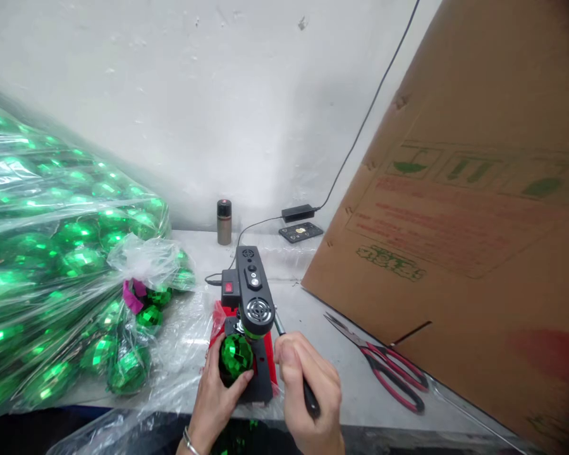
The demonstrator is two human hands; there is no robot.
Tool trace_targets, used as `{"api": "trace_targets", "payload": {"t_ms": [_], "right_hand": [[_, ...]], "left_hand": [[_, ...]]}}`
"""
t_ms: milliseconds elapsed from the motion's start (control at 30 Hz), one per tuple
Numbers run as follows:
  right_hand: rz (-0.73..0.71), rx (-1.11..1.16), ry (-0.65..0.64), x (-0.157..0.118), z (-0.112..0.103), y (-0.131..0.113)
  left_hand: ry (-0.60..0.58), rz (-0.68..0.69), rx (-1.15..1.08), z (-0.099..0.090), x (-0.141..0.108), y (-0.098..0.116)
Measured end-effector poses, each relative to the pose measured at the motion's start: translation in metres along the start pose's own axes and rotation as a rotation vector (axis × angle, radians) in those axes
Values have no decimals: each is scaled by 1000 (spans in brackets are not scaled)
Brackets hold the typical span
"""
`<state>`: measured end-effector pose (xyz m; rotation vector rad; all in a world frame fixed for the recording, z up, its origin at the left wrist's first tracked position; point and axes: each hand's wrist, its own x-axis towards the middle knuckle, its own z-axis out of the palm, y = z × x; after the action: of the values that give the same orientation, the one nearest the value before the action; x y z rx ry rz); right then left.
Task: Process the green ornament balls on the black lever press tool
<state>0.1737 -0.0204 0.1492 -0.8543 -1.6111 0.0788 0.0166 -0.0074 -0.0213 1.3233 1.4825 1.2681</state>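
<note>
While the left hand cups it, the faceted green ball glitters.

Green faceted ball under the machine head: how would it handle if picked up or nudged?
The green faceted ball is round, so it would probably roll if released; the left hand cups it. Its mirror-like facets suggest a slick surface, perhaps fragile. Many sit heaped in a thin plastic bag, hinting they are light.
</note>
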Motion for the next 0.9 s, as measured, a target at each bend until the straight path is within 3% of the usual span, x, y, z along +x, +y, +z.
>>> {"api": "trace_targets", "payload": {"t_ms": [233, 533, 767, 900], "right_hand": [[1, -7, -6, 1, 0, -1], [-3, -3, -16, -1, -1, -1], [8, 2, -2, -2, 0, 0], [10, 3, 4, -3, 1, 0]], "left_hand": [[51, 140, 180, 8, -4, 4], [113, 135, 167, 14, -18, -4], [37, -191, -195, -12, -10, 4], [49, -264, -366, -23, -8, 5]]}}
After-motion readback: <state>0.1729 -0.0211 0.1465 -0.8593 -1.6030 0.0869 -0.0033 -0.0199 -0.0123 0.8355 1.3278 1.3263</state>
